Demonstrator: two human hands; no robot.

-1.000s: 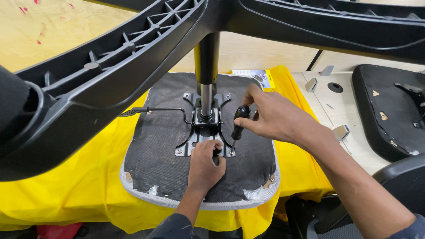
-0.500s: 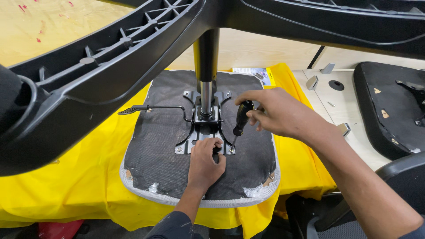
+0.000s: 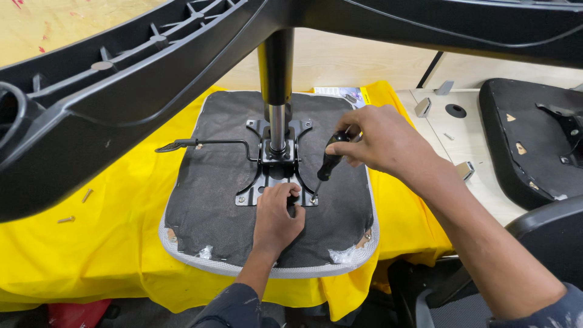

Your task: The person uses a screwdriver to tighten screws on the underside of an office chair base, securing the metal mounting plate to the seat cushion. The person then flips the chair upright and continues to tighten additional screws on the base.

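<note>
An upturned chair seat [image 3: 206, 200] with dark fabric underside lies on a yellow cloth [image 3: 79, 249]. A black metal mounting plate [image 3: 267, 182] is fixed at its middle, with a gas-lift column [image 3: 276, 91] rising from it and a lever [image 3: 200, 144] sticking out left. My right hand [image 3: 382, 143] grips a black-handled screwdriver [image 3: 328, 165], its tip down at the plate's right front corner. My left hand [image 3: 276, 218] rests on the plate's front edge, fingers curled against it beside the screwdriver tip.
The black star base [image 3: 121, 91] of the chair spreads overhead across the top of the view. Loose screws [image 3: 76, 206] lie on the cloth at left. Another black seat pan [image 3: 534, 140] rests on the pale floor at right, with small metal brackets [image 3: 464, 170] nearby.
My right hand has tilted the screwdriver and brought its tip down to the plate's right front corner. My left hand stays on the plate's front edge.
</note>
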